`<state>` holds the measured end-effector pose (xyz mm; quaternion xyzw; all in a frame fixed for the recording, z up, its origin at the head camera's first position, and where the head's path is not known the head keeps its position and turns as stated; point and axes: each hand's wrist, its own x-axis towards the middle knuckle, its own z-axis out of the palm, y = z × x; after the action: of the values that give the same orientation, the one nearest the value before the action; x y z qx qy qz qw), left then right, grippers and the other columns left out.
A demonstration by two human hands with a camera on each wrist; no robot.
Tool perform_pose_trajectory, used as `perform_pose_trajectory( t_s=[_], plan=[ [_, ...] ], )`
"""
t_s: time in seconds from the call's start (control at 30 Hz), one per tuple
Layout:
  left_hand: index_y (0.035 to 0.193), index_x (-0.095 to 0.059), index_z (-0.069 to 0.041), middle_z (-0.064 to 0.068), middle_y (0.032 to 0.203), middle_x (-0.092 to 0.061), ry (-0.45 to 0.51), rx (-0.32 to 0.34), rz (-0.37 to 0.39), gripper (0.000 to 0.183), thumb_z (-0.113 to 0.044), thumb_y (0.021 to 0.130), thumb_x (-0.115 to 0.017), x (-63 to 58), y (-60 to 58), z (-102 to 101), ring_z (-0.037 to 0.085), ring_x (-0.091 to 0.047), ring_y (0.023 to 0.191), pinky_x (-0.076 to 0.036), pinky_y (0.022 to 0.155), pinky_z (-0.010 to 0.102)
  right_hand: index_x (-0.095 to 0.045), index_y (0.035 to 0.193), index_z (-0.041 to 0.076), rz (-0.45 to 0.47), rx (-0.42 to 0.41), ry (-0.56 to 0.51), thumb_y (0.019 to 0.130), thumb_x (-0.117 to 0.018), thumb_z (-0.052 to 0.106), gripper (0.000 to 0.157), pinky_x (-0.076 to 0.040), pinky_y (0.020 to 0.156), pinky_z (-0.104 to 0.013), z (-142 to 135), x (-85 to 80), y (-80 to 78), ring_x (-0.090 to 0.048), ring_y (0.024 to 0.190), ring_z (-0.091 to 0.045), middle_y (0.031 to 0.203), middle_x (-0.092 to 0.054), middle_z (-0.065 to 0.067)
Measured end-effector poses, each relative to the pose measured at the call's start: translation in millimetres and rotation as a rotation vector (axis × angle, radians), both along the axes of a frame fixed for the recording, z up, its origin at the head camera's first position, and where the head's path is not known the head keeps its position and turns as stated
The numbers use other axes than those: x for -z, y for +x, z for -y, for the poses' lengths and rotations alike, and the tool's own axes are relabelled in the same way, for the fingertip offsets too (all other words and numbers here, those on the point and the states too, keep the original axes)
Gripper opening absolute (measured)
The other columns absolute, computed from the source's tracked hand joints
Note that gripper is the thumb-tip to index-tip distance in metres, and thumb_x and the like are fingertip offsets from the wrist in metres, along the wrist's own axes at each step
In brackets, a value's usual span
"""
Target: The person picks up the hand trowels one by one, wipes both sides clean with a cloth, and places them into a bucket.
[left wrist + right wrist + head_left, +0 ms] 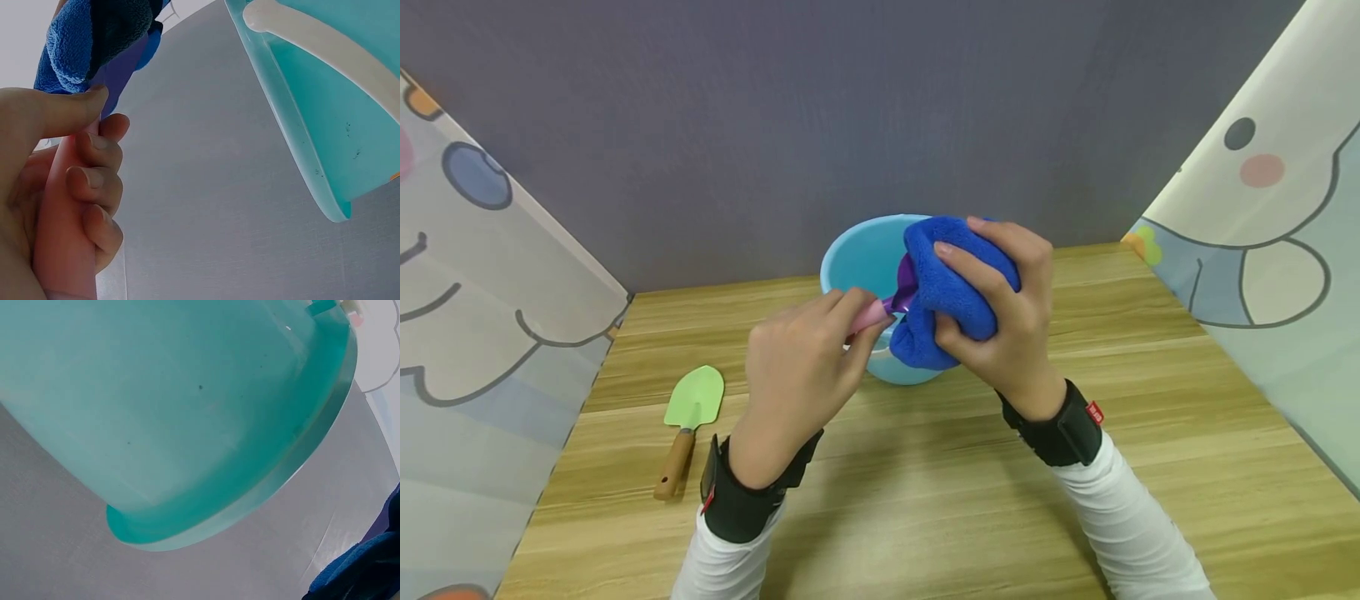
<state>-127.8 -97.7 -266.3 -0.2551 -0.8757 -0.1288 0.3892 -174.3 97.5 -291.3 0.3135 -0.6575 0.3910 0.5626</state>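
A small shovel with a purple blade and a pink handle (870,317) is held by the left hand (797,354), whose fingers are wrapped around the handle while the thumb is laid up toward the neck, as is shown in the left wrist view. A blue cloth (958,283) is gripped by the right hand (1011,317), with the fingers bent over its top and the thumb pressed from below; the purple blade (906,286) is partly covered by the cloth and is seen only along its near edge. Both are held up before a light blue bucket (841,248), by which the middle of the table (925,517) is occupied, close to a grey panel (775,125). In the left wrist view the bucket and the cloth are seen well apart, and a white bucket handle (325,37) is shown against the bucket's side, which is marked by a few dark specks (357,154). To the left of the left hand a trowel (695,398) is laid flat, its green blade pointed toward the grey panel and its wooden grip toward the person. The table is flanked by a left cartoon panel (475,275) and a right cartoon panel (1292,192). Black bands (1060,425) are worn at both wrists, over white sleeves (1135,517).
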Motion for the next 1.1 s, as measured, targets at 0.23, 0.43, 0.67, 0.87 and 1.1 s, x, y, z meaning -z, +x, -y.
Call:
perform_pose_trajectory(
  t_s=[0.23,0.43,0.67,0.87,1.1],
  plan=[
    [0.082,-0.069,-0.012,0.001,0.052,-0.053,0.008,0.003,-0.007,0.022,-0.033,0.090,-0.065,-1.4,0.8,0.1,0.015,-0.041,0.039,-0.026,0.034,0.030,-0.068,0.109,0.014,0.027,0.016,0.002,0.070,-0.066,0.029,0.042,-0.046,0.091,-0.059,-2.5,0.1,-0.8,-0.049,0.113,-0.040,0.120,-0.056,-0.024],
    [0.083,-0.069,-0.012,0.001,0.052,-0.052,0.013,0.001,-0.006,0.022,-0.032,0.090,-0.065,-1.0,0.5,0.4,0.015,-0.041,0.040,-0.026,0.034,0.029,-0.066,0.112,0.015,0.056,0.040,0.017,0.070,-0.066,0.028,0.044,-0.047,0.091,-0.061,-5.4,-0.2,-2.0,-0.049,0.116,-0.040,0.122,-0.054,-0.024],
    [0.084,-0.069,-0.012,0.001,0.053,-0.054,0.019,0.006,0.002,0.021,-0.032,0.089,-0.066,-0.4,0.0,1.1,0.015,-0.042,0.040,-0.027,0.034,0.029,-0.065,0.114,0.017,0.063,0.043,0.010,0.070,-0.066,0.027,0.046,-0.048,0.092,-0.062,-8.2,-0.6,-3.1,-0.049,0.117,-0.040,0.123,-0.053,-0.025],
    [0.083,-0.069,-0.013,0.000,0.051,-0.052,0.018,0.004,-0.007,0.022,-0.033,0.090,-0.065,-1.2,1.3,0.8,0.015,-0.041,0.039,-0.025,0.034,0.029,-0.064,0.117,0.018,0.093,0.044,-0.007,0.068,-0.067,0.024,0.050,-0.049,0.092,-0.063,-10.6,-2.1,-3.7,-0.052,0.117,-0.039,0.123,-0.053,-0.029],
    [0.083,-0.070,-0.013,-0.001,0.052,-0.053,0.036,0.006,-0.012,0.021,-0.033,0.089,-0.066,-1.5,2.7,1.4,0.014,-0.041,0.039,-0.025,0.034,0.028,-0.063,0.120,0.019,0.122,0.030,-0.017,0.068,-0.068,0.024,0.052,-0.048,0.093,-0.063,-12.4,-3.1,-4.1,-0.052,0.118,-0.038,0.123,-0.051,-0.032]
  ],
)
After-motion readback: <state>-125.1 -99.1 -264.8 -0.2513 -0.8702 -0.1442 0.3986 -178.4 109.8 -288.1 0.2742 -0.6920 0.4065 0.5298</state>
